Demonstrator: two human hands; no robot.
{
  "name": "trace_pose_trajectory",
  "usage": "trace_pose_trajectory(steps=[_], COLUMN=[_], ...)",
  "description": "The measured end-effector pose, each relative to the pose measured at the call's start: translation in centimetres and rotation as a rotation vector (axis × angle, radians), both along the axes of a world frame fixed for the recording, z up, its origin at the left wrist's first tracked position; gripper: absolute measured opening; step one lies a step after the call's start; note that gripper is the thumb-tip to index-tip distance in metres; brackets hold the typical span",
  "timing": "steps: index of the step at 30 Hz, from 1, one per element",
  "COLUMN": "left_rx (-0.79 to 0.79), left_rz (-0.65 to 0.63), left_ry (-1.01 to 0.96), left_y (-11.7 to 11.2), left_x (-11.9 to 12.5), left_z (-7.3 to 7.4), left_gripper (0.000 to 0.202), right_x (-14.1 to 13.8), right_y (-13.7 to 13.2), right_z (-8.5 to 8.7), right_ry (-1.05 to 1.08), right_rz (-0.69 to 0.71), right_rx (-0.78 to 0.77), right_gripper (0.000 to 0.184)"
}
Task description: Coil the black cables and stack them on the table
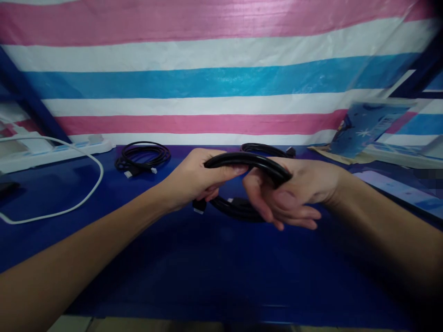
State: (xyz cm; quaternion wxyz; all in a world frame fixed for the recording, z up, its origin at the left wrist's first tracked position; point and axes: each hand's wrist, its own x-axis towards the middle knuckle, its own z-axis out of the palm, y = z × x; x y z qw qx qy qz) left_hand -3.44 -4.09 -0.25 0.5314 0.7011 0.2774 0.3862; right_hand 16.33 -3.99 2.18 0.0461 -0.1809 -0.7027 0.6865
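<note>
While the left hand (194, 177) was grasping the coiled black cable (254, 160) in the middle of the frame, with its thumb pressed along the bundle, the right hand (301, 189) was touching the right end of this coil. Its fingers were loosely extended, and I could not tell whether they gripped. One dark plug (199, 206) showed just below the left hand. Behind, on the blue table (207, 272), a second coil (163, 159) lay left of centre and a third coil (265, 148) right of centre
</note>
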Motion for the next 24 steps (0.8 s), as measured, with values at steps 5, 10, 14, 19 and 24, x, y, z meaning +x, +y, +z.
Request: trace_pose_trajectory(steps=[5,10,14,19,24], left_rx=[-0.054,-0.293,-0.347,-0.316,-0.269], left_rz=[-0.123,-0.482,-0.501,-0.013,0.072], left_ry=[-0.012,-0.035,-0.105,-0.227,-0.207], left_y=[-0.2,-0.8,-1.0,-0.4,0.5], left_x=[-1.0,-1.6,-0.9,-0.3,-0.7], left_z=[1.0,1.5,1.3,1.2,1.1], left_gripper=[0.037,0.025,0.026,0.036,0.047], right_x=[-0.5,-1.3,-0.9,-0.9,-2.4], right_y=[-0.2,-0.1,-0.1,-0.3,-1.1], right_z=[0.6,0.7,1.1,0.8,0.1], right_ry=[0.097,0.142,0.054,0.125,0.225], right_rz=[-0.29,-0.713,-0.767,-0.61,-0.748], right_rx=[0.144,0.351,0.355,0.309,0.459], right_gripper=[0.02,0.007,0.006,0.01,0.008])
